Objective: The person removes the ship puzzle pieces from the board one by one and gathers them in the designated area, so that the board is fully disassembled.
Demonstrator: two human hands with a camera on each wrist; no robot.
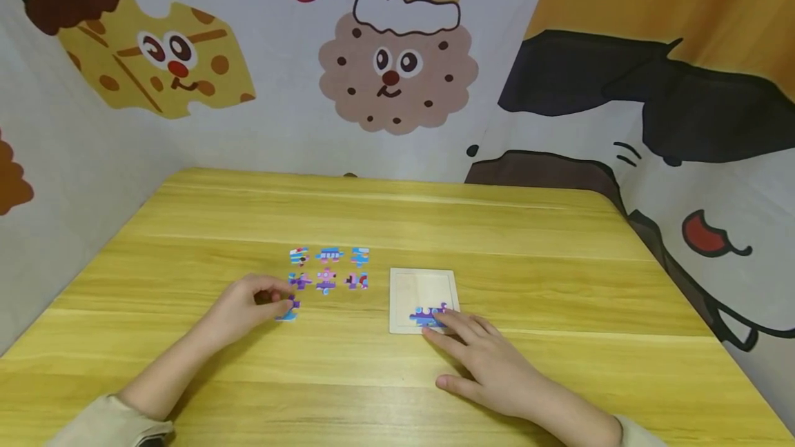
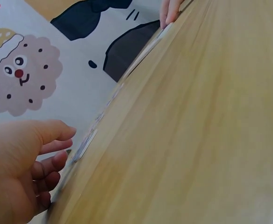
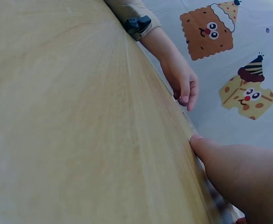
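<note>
My left hand (image 1: 251,312) is at a purple and blue jigsaw piece (image 1: 288,316) lying on the table, its thumb and index fingertip right beside the piece. In the left wrist view, a gap shows between that hand's thumb and loosely bent fingers. The square wooden puzzle tray (image 1: 400,295) lies to the right, with joined purple and blue pieces (image 1: 425,316) along its lower right. On these pieces and the tray's front edge rest the fingertips of my right hand (image 1: 487,368), its fingers extended and thumb spread apart. The right palm faces down over the table.
Several loose jigsaw pieces (image 1: 326,278) lie in two rows between the left hand and the tray. All of this is on a wood-grain table (image 1: 373,392). A printed cartoon curtain (image 1: 267,136) hangs behind the table's far edge.
</note>
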